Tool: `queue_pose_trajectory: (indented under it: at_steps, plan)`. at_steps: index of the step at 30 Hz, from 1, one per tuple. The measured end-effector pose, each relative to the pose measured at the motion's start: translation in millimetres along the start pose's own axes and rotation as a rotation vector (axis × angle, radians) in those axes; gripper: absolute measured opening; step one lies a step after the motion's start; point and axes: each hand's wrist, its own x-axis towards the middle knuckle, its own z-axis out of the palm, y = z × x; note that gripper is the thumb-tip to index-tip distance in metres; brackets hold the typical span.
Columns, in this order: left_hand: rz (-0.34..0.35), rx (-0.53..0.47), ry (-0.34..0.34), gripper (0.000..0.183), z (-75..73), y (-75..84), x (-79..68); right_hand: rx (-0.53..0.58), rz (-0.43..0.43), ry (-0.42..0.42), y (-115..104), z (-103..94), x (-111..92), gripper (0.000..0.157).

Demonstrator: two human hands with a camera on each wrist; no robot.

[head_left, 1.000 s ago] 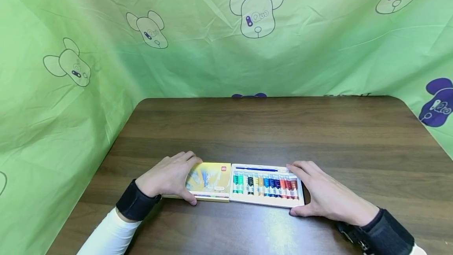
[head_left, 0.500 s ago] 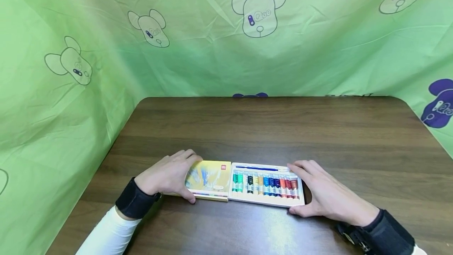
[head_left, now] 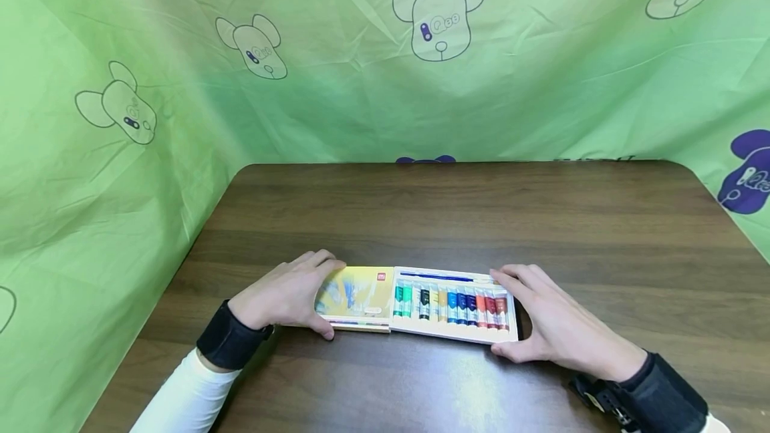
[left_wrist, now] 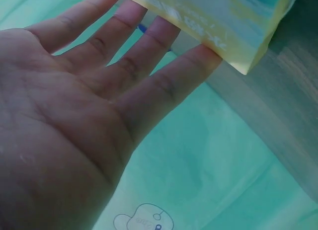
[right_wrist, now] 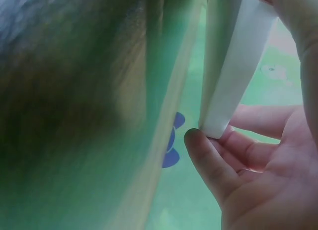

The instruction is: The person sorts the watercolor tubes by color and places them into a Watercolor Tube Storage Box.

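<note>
A yellow box sleeve (head_left: 361, 293) and a white tray (head_left: 421, 330) lie end to end above the middle front of the table. Several paint tubes (head_left: 462, 306) in greens, black, yellows, blues and reds stand in a row in the tray, with a blue-handled paintbrush (head_left: 436, 277) along its far side. My left hand (head_left: 291, 294) grips the sleeve's left part, thumb at the near edge; in the left wrist view its fingertips touch the yellow sleeve (left_wrist: 218, 31). Across the tray's right end, my right hand (head_left: 553, 316) holds it between thumb and fingers, also against the white tray wall (right_wrist: 238, 61).
The brown wooden table (head_left: 457, 212) extends behind and to both sides of the box. Green cloth (head_left: 337, 99) printed with bear heads hangs at the back and sides. Black bands are strapped round both wrists.
The sleeve and tray have risen slightly in the head view, both hands moving a little with them. The grips and the gap between sleeve and tray look the same.
</note>
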Motion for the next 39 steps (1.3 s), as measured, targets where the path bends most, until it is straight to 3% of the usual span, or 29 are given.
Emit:
queue_pose_trajectory:
  at_steps: [6,16,32,39]
  plan:
    - [0.000,-0.024,0.004,0.108,0.5,-1.3,-1.7,0.010,0.003,0.007,0.0,0.0,-0.4,0.102]
    - [0.059,-0.015,0.040,0.106,-0.7,-0.5,-2.0,0.012,-0.020,0.006,-0.1,1.7,-1.3,0.104]
    - [0.097,-0.069,0.025,0.107,-0.7,-6.0,-2.3,0.018,-0.034,0.015,1.2,3.3,-0.4,0.104]
    - [0.113,-0.040,0.023,0.106,3.6,-2.7,-1.5,0.006,-0.030,0.001,0.6,2.9,-0.4,0.103]
